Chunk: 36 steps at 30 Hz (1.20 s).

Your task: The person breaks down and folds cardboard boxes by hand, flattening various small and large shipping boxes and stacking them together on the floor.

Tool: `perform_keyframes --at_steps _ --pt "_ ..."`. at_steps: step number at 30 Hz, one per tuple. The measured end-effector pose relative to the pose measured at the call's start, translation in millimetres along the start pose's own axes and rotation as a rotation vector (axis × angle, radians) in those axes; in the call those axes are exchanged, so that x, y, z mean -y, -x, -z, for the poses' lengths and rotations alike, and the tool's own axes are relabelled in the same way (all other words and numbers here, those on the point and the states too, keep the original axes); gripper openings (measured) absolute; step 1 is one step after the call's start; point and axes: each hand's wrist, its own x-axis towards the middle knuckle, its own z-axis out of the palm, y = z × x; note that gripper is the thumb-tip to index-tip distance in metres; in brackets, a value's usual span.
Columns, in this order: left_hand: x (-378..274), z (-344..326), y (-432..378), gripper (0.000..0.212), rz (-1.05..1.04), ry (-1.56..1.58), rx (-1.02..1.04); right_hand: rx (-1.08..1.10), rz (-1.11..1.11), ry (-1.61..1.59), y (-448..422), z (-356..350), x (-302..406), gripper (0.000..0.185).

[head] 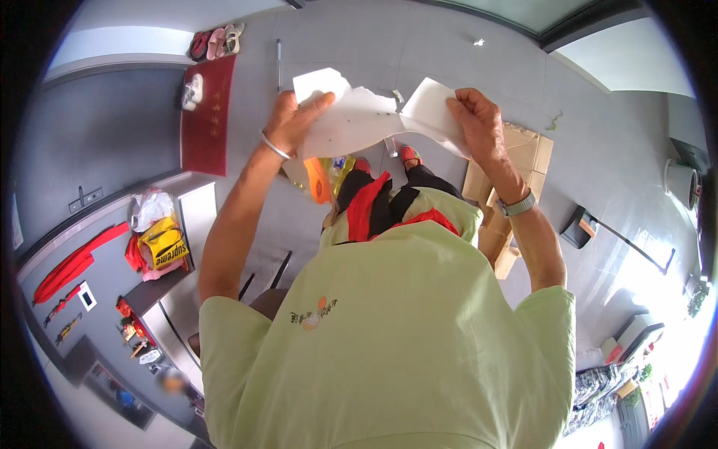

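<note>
A thin white sheet [353, 123], probably paper or foam, is stretched between my two hands. Its far edge is ragged, it narrows near the right part, and a few small dark specks mark it. My left hand [300, 115], with a bangle at the wrist, pinches the left end, thumb on top. My right hand [479, 123], with a watch on the wrist, grips the folded-looking right end between thumb and fingers. Below the sheet's left part are an orange item [318, 179] and a yellow plastic bag [340, 168] near my feet.
Flattened cardboard [521, 154] lies on the floor to the right, a dustpan [578, 227] beyond it. A red doormat [207, 123] with white shoes [192, 92] is at the left. A cabinet [199, 213] holds several bags. A thin rod [279, 64] and small scraps lie ahead.
</note>
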Motion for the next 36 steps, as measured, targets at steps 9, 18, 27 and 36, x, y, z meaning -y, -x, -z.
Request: perform_keyframes --at_steps 9,18,27,36 --pt "-7.3 -14.9 -9.8 0.064 -0.082 0.069 0.406 -0.202 0.163 0.355 -47.0 34.2 -3.5 0.018" --pt "17.2 -19.4 -71.6 0.04 0.168 0.136 0.044 -0.259 -0.022 0.189 -8.5 33.3 -69.3 0.02" --pt "62.5 -80.0 -204.9 0.041 0.198 0.538 0.149 -0.246 -0.271 0.065 85.9 -8.5 -108.3 0.019" --pt "191.2 -111.1 -161.9 0.018 0.464 -0.065 0.254 -0.484 -0.547 0.025 150.9 6.0 -153.9 0.017"
